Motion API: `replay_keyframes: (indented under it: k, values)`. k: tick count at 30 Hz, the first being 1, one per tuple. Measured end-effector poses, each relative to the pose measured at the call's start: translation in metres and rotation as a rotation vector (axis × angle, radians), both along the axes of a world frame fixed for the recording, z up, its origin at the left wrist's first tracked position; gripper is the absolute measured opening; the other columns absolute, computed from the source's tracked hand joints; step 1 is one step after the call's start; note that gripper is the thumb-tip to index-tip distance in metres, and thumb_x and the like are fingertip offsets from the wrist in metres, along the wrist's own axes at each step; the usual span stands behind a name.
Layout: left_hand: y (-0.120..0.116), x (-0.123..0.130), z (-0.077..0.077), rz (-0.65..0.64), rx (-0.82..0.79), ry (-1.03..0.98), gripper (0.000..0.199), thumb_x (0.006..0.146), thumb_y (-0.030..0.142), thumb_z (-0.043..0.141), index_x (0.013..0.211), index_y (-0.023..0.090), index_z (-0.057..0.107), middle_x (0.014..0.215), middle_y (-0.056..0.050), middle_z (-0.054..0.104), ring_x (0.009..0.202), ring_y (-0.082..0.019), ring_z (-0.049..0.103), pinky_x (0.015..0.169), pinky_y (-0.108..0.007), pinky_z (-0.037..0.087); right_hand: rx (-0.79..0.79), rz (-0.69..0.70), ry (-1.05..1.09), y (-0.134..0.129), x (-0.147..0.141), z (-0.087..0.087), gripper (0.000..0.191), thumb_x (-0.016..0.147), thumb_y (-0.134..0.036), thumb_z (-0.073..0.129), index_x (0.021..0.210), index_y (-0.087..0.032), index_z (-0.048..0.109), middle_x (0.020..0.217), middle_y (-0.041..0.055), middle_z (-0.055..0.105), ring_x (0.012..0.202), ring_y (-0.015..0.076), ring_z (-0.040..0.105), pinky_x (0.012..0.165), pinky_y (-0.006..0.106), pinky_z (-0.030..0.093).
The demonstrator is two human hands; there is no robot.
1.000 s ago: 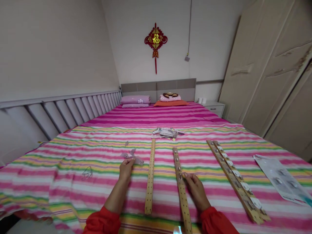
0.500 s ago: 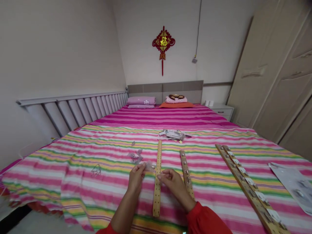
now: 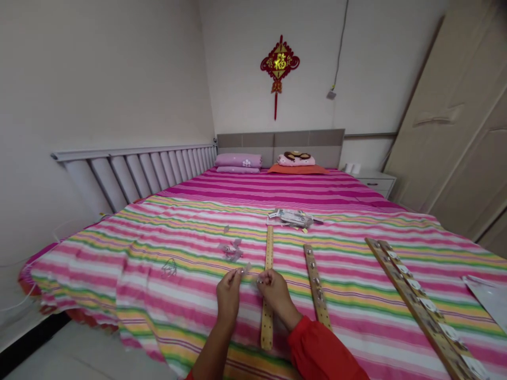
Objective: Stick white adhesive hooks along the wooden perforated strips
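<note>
The left hand [image 3: 228, 295] is pinched narrow on a small clear scrap [image 3: 244, 269], held up at the fingertips. The right hand [image 3: 277, 296] is curled narrow just beside it, over a long wooden strip with holes [image 3: 269, 248]; whether it holds anything is too small to tell. A red sleeve [image 3: 319, 354] covers the right forearm.

Left of the hands, a small heap of clear wrappings [image 3: 232, 250] and a thin loop [image 3: 169, 268] lie on the striped bed cover [image 3: 119, 274]. Right of them lies a shorter studded strip [image 3: 316, 282], then a longer strip set with white-backed metal studs [image 3: 415, 301], and a pale sheet [image 3: 489, 298] at the bed's edge. Ahead of the hands sits a pile of foil packets [image 3: 293, 217].
</note>
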State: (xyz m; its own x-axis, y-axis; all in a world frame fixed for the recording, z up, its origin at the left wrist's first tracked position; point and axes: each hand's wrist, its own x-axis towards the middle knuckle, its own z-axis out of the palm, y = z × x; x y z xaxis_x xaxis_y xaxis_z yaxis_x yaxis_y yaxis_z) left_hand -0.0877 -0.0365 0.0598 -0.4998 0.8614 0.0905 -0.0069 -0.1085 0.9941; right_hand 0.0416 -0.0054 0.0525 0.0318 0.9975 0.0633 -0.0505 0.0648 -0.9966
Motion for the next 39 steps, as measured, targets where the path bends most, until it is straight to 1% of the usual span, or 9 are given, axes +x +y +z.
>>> replay_keyframes:
  k: [5,8,12,15,17,21,27,32,39]
  values:
    - [0.002,-0.008,0.000,-0.028,-0.259,-0.683,0.009,0.075,0.024,0.070,0.075,0.015,0.069,0.080,-0.008,0.072,0.065,-0.012,0.066,0.051,-0.017,0.046,0.030,0.087,-0.055,0.012,-0.007,-0.004,0.005,0.052,-0.020,0.060,0.056,-0.021,0.059,0.044,-0.0079,0.045,0.044,0.0108,0.043,0.042,0.022,0.035]
    - [-0.002,-0.010,-0.002,-0.052,-0.310,-0.809,0.007,0.075,0.021,0.071,0.074,0.014,0.068,0.073,-0.006,0.069,0.051,-0.006,0.059,0.044,-0.014,0.042,0.052,0.169,-0.067,0.017,-0.009,-0.003,0.019,0.054,-0.020,0.059,0.070,-0.021,0.068,0.055,-0.0050,0.056,0.048,0.0131,0.050,0.046,0.025,0.042]
    - [-0.014,-0.007,-0.003,-0.063,-0.183,-0.692,0.019,0.067,0.029,0.077,0.074,0.015,0.067,0.065,-0.001,0.063,0.049,-0.004,0.054,0.044,-0.013,0.039,0.104,0.191,-0.095,0.020,-0.007,0.001,0.014,0.054,-0.017,0.060,0.063,-0.021,0.070,0.076,0.0018,0.062,0.065,0.0175,0.058,0.056,0.028,0.048]
    - [-0.025,-0.003,0.002,-0.061,-0.125,-0.471,0.035,0.056,0.043,0.080,0.068,0.014,0.064,0.053,0.005,0.052,0.045,-0.004,0.043,0.043,-0.016,0.032,0.139,0.179,-0.108,0.016,-0.003,0.007,0.012,0.056,-0.016,0.061,0.060,-0.021,0.071,0.087,0.0050,0.061,0.076,0.0195,0.060,0.063,0.030,0.050]
    - [-0.031,-0.001,0.006,-0.042,-0.122,-0.284,0.040,0.056,0.052,0.076,0.065,0.015,0.063,0.049,0.006,0.048,0.044,-0.006,0.039,0.043,-0.019,0.030,0.165,0.164,-0.111,0.009,-0.001,0.012,0.011,0.059,-0.018,0.062,0.063,-0.021,0.072,0.085,0.0050,0.060,0.081,0.0204,0.060,0.070,0.031,0.049]
    - [-0.039,0.004,0.014,-0.008,-0.075,-0.004,0.038,0.062,0.054,0.068,0.067,0.017,0.066,0.059,0.001,0.061,0.059,-0.015,0.054,0.057,-0.024,0.042,0.185,0.169,-0.095,-0.024,0.002,0.022,0.014,0.070,-0.029,0.064,0.079,-0.020,0.071,0.076,0.0022,0.062,0.065,0.0165,0.056,0.063,0.029,0.047]
    - [-0.049,0.033,0.019,-0.118,-0.033,0.023,0.027,0.061,0.045,0.067,0.063,0.018,0.066,0.061,-0.004,0.066,0.062,-0.020,0.061,0.058,-0.027,0.047,0.194,0.059,-0.124,-0.073,0.021,0.024,0.015,0.065,-0.030,0.073,0.073,-0.020,0.065,0.064,-0.0020,0.058,0.056,0.0134,0.049,0.053,0.024,0.040]
    - [-0.063,0.065,0.021,-0.228,-0.048,0.003,0.030,0.067,0.045,0.066,0.074,0.016,0.067,0.067,-0.004,0.069,0.064,-0.019,0.063,0.060,-0.027,0.050,0.169,0.021,0.012,-0.087,0.049,0.018,0.029,0.070,-0.047,0.070,0.073,-0.019,0.065,0.065,0.0010,0.062,0.060,0.0150,0.054,0.054,0.024,0.042]
    - [-0.086,0.102,0.017,-0.355,-0.037,0.049,0.032,0.071,0.043,0.066,0.087,0.016,0.066,0.071,-0.004,0.069,0.065,-0.017,0.064,0.063,-0.027,0.051,0.006,-0.052,0.209,-0.105,0.093,0.017,0.040,0.060,-0.055,0.075,0.065,-0.017,0.064,0.050,-0.0024,0.056,0.047,0.0123,0.048,0.048,0.025,0.038]
